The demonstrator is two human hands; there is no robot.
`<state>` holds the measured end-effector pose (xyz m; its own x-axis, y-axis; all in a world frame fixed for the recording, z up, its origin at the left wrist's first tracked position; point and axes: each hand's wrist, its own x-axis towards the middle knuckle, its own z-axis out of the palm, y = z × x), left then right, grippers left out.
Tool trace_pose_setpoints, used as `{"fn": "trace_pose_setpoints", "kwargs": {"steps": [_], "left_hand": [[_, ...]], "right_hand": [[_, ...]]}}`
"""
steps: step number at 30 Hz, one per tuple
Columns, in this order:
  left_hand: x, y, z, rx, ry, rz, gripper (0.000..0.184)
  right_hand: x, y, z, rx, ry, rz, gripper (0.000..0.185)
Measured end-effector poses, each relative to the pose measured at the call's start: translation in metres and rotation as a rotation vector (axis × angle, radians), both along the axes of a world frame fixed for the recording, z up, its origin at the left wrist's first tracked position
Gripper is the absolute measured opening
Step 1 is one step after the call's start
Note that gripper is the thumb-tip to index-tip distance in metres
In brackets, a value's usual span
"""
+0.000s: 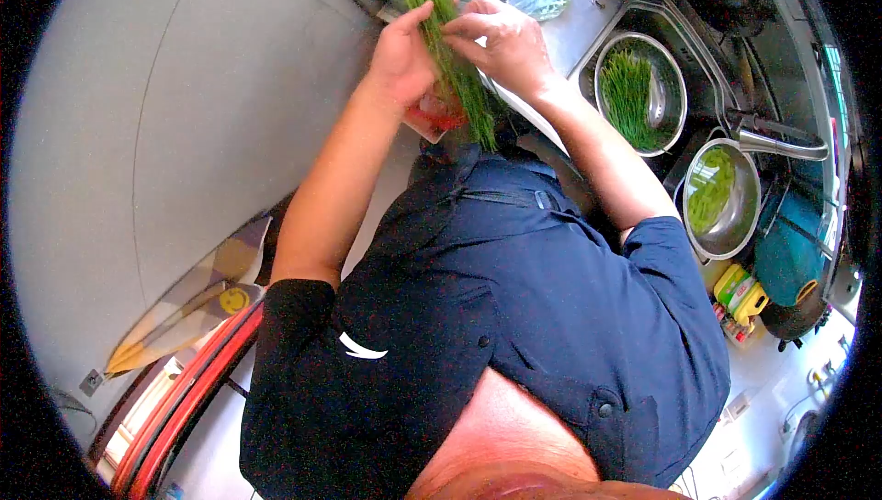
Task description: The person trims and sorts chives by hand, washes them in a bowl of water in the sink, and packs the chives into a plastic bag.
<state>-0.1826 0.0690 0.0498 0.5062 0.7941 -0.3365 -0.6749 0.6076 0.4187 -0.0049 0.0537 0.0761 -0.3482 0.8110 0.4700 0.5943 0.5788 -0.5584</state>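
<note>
Here the left hand (402, 61) holds slender stalks (452, 67).

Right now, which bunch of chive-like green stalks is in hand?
The bunch held in the left hand, the right hand at its side; the others lie in a clear plastic bag and a metal bowl.

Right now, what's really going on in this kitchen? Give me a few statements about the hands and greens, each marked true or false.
1. The left hand holds a bunch of long green stalks. True.
2. The right hand grips the faucet. False: its fingers are at the bunch.
3. A clear plastic bag has more green stalks inside. True.
4. Every metal bowl stands bare. False: one round metal bowl holds green stalks.
5. The shirt is bright red. False: the shirt is dark.
</note>
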Motion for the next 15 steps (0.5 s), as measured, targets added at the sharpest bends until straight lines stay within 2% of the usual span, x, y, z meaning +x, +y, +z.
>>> {"fn": "trace_pose_setpoints", "kwargs": {"steps": [5,8,10,15], "left_hand": [[-0.003,-0.001,0.003,-0.001,0.062,0.019,0.038],[-0.008,0.001,-0.004,0.015,0.040,0.025,0.035],[-0.012,0.003,-0.008,-0.006,0.064,0.031,0.034],[-0.012,0.001,-0.005,-0.034,0.113,0.059,0.030]], "right_hand": [[-0.002,0.000,-0.004,-0.061,0.095,-0.009,0.011],[-0.001,-0.001,-0.008,-0.206,0.174,-0.041,0.013],[0.000,0.000,-0.023,-0.605,0.583,0.010,0.022],[0.000,-0.003,-0.017,-0.774,0.689,-0.027,0.023]]}}
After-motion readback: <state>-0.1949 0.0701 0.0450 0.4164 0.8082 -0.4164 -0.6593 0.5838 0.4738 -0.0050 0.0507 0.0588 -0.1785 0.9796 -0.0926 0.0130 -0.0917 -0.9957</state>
